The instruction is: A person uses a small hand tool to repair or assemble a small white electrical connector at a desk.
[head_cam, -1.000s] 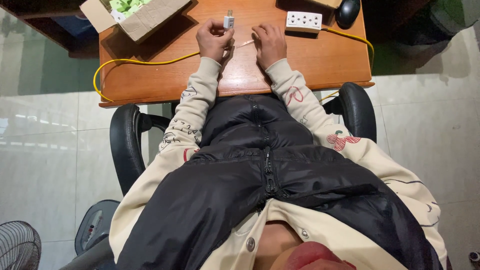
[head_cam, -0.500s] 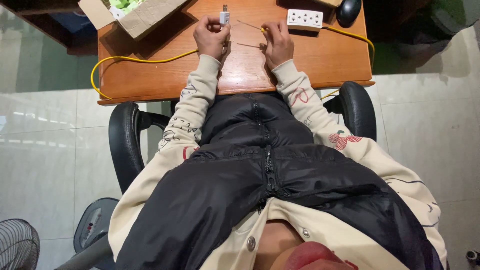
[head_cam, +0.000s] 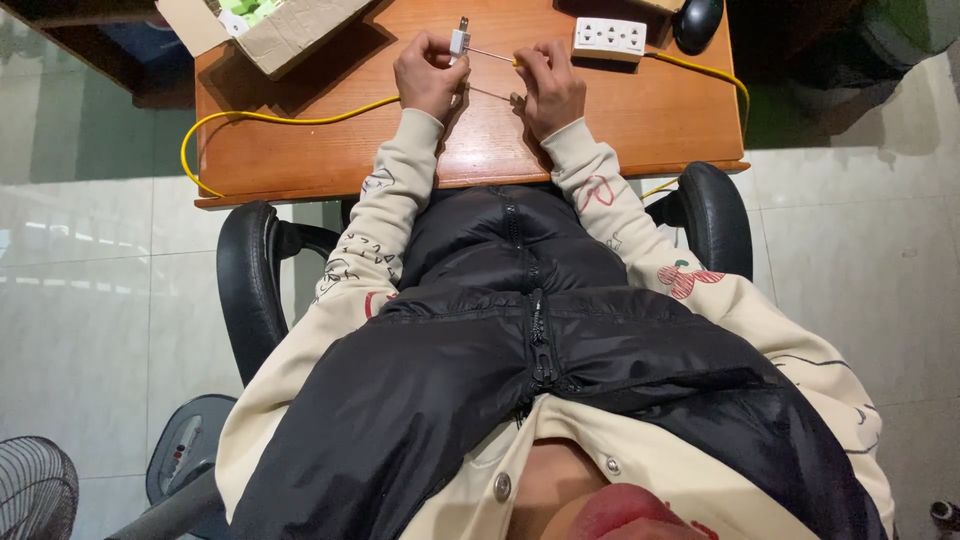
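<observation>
At the far left, on the tiled floor, the edge of a fan (head_cam: 35, 490) shows beside the black chair (head_cam: 250, 285) the person sits in. On the wooden counter (head_cam: 640, 120), the first thing from the left is an open cardboard box (head_cam: 295, 35) at the back corner. It holds green pieces (head_cam: 250, 10) and something white, too cropped to identify. A yellow cord (head_cam: 290, 118) loops from the counter's left edge towards the hands. The left hand (head_cam: 430, 78) is closed in a pinch on a small white plug (head_cam: 459, 40), held upright just above the counter. From the plug a thin cable (head_cam: 490, 55) runs taut to the right hand (head_cam: 548, 88), whose grip is closed narrowly on the cable's far end. A second strand (head_cam: 490, 95) sags lower between the two hands. The work in hand looks like drawing the thin cable out straight between plug and fingers, with both ends lifted off the counter near its middle back. As a judgement, any further handling calls for both pinches to stay firm and the pull to stay light, since the cable is fine and the plug small. Right of the hands lies a white power strip (head_cam: 608, 37), flat and with nothing plugged into it as far as can be seen; the yellow cord leaves its right end. A black mouse (head_cam: 697, 20) sits just beyond it.
</observation>
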